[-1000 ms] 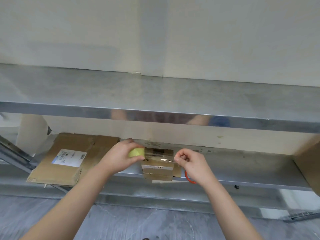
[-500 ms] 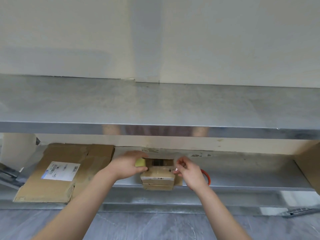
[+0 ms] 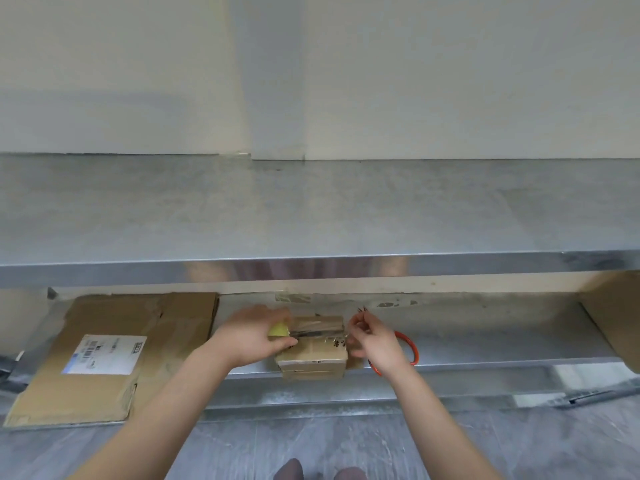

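Head: tape [image 3: 317, 332] spans box [image 3: 311, 355], left fingers [image 3: 273, 345] to right fingers [image 3: 356, 320]

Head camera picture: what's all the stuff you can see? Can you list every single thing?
box: one, brown, front edge of the lower shelf, between the grips
tape: one strip, clear, stretched across the box top
dispenser: one, yellow, in the left grip
ring: one, orange, on the lower shelf, partly behind the right grip
flat cardboard: one, brown, left on the lower shelf
label: one, white, on the flat cardboard
side cardboard: one, brown, far right
upper shelf: one, grey metal, above the box
wall: cream, behind
floor: grey, below
left grip: one, holds the dispenser
right grip: one, pinches the tape end
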A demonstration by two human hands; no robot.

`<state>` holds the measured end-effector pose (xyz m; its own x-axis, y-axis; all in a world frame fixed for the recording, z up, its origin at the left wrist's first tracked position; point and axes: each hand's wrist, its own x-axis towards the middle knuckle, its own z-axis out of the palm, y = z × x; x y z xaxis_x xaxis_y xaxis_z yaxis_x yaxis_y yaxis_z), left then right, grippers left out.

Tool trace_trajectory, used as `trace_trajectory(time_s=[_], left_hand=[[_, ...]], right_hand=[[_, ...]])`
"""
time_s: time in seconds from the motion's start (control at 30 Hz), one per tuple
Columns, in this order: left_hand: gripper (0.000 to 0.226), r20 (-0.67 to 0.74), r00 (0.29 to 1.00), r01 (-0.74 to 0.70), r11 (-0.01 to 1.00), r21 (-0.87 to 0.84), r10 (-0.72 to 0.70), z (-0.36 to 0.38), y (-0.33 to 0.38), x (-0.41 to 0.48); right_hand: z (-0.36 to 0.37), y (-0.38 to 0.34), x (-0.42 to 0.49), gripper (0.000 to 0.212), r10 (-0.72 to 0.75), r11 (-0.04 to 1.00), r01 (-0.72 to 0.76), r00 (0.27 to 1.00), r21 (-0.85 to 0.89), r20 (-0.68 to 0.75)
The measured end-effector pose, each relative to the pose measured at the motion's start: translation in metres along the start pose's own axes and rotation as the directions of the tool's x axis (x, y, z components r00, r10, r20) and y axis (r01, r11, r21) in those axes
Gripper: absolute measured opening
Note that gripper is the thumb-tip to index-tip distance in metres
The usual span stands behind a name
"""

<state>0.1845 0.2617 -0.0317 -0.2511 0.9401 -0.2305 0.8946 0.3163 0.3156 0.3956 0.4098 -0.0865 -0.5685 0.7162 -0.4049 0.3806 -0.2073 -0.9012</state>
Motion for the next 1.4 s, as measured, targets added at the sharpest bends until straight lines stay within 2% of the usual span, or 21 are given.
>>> trace_trajectory(time_s=[0.17, 0.3, 0.47, 0.53, 0.63, 0.73, 0.8, 0.87, 0.97, 1.07, 1.13, 1.23, 1.33, 1.4], left_hand=[[0.036, -0.004, 1.0, 0.028, 1.0, 0.009, -0.028, 0.002, 0.001, 0.004], [0.037, -0.045, 0.998, 0.046, 0.998, 0.03, -0.045, 0.004, 0.001, 0.008], [0.044, -0.138, 0.986, 0.084, 0.995, -0.053, -0.09, 0.013, 0.007, 0.009], [0.043, -0.133, 0.985, 0.102, 0.992, -0.072, -0.111, 0.012, 0.011, 0.012], [0.041, -0.119, 0.985, 0.114, 0.991, -0.073, -0.122, 0.012, 0.012, 0.016], [0.041, -0.118, 0.986, 0.107, 0.992, -0.072, -0.115, 0.012, 0.01, 0.017], [0.041, -0.115, 0.987, 0.107, 0.993, -0.058, -0.113, 0.012, 0.01, 0.017], [0.04, -0.109, 0.987, 0.112, 0.993, -0.041, -0.116, 0.012, 0.009, 0.016], [0.04, -0.105, 0.986, 0.125, 0.992, -0.018, -0.126, 0.009, 0.014, 0.014], [0.042, -0.096, 0.987, 0.116, 0.988, -0.099, -0.126, 0.004, 0.015, 0.008], [0.04, -0.09, 0.982, 0.129, 0.945, -0.3, -0.163, -0.003, 0.007, 0.0], [0.037, -0.059, 0.973, 0.153, 0.818, -0.554, -0.222, -0.012, -0.009, -0.014], [0.037, -0.052, 0.98, 0.129, 0.82, -0.558, -0.19, -0.016, -0.011, -0.023], [0.033, -0.103, 0.977, 0.107, 0.848, -0.519, -0.186, -0.018, -0.011, -0.025]], right_hand=[[-0.003, 0.006, 0.003, 0.005, 0.026, 0.996, -0.028, 0.999, 0.085, 0.025], [0.0, 0.011, 0.006, 0.005, 0.053, 0.998, -0.054, 0.998, 0.014, 0.018], [0.009, 0.02, 0.01, 0.006, 0.027, 0.997, -0.034, 0.996, -0.072, -0.087], [0.012, 0.023, 0.011, 0.006, -0.005, 0.99, -0.016, 0.989, -0.139, -0.149], [0.016, 0.03, 0.009, 0.02, -0.078, 0.981, 0.024, 0.959, -0.195, -0.272], [0.022, 0.038, 0.0, 0.019, -0.161, 0.968, 0.083, 0.929, -0.238, -0.333], [0.026, 0.042, -0.01, 0.026, -0.237, 0.955, 0.171, 0.931, -0.241, -0.279], [0.028, 0.042, -0.019, 0.039, -0.286, 0.936, 0.246, 0.948, -0.251, -0.138], [0.028, 0.04, -0.021, 0.057, -0.322, 0.87, 0.301, 0.947, -0.39, 0.012], [0.023, 0.035, -0.014, 0.059, -0.315, 0.843, 0.286, 0.949, -0.455, 0.012], [0.019, 0.034, -0.01, 0.062, -0.292, 0.849, 0.273, 0.956, -0.452, 0.028], [0.017, 0.035, -0.008, 0.068, -0.275, 0.844, 0.266, 0.96, -0.465, 0.05], [0.019, 0.034, -0.007, 0.069, -0.267, 0.845, 0.265, 0.962, -0.465, 0.064], [0.02, 0.032, -0.007, 0.069, -0.265, 0.845, 0.263, 0.962, -0.466, 0.062]])
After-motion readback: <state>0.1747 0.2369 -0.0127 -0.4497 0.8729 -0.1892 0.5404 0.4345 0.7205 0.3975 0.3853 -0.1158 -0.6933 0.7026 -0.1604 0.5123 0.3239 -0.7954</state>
